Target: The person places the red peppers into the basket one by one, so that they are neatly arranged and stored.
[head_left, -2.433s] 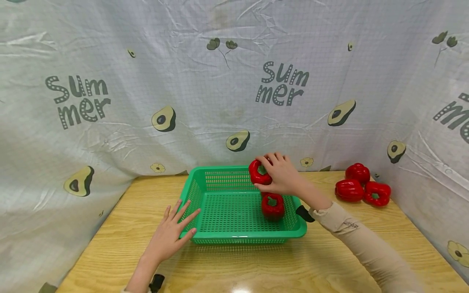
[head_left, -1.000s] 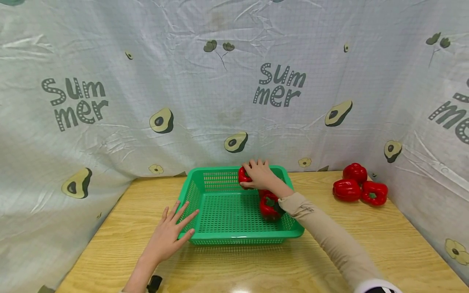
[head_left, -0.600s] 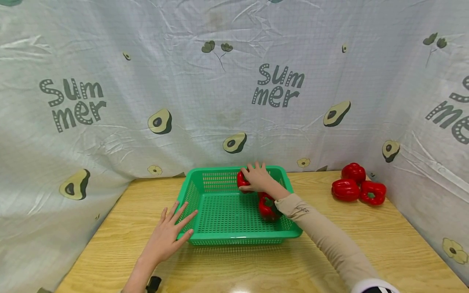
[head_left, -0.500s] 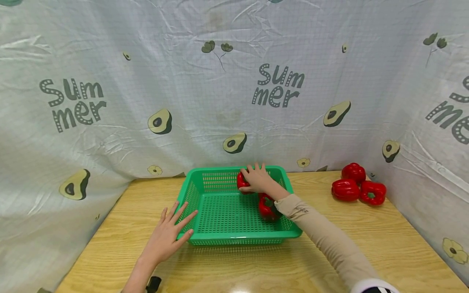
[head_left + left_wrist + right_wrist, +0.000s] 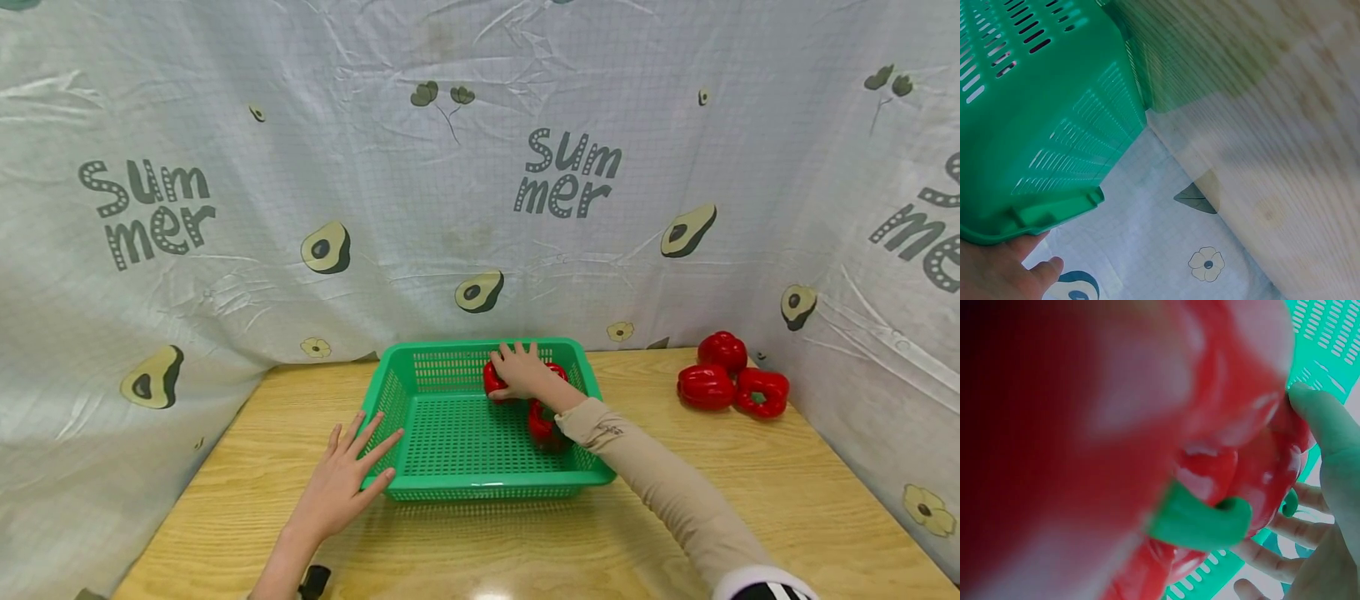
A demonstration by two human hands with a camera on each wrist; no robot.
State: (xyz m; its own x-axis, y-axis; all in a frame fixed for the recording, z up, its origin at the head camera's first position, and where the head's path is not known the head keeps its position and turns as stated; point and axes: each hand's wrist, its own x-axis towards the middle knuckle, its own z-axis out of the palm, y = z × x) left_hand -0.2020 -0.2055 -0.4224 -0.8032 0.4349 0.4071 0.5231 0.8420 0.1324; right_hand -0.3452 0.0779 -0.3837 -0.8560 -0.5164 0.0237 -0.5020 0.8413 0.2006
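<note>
A green plastic basket stands on the table. Its left rim has my left hand resting on it, fingers spread; the left wrist view shows that hand at the basket's outer edge. Inside the basket, near the back wall, my right hand holds a red bell pepper. From the right wrist, thumb and fingers lie on opposite sides of that pepper. Another bell pepper is partly hidden behind the right hand, and one more sits below the wrist.
Three red bell peppers lie grouped on the wooden table at the far right. A white printed curtain hangs behind and along both sides. The basket's left floor shows bare mesh.
My right hand has carried the bell pepper leftward and lowered it into the basket's back, with only a slight further downward shift lately. The left hand stays on the rim.
</note>
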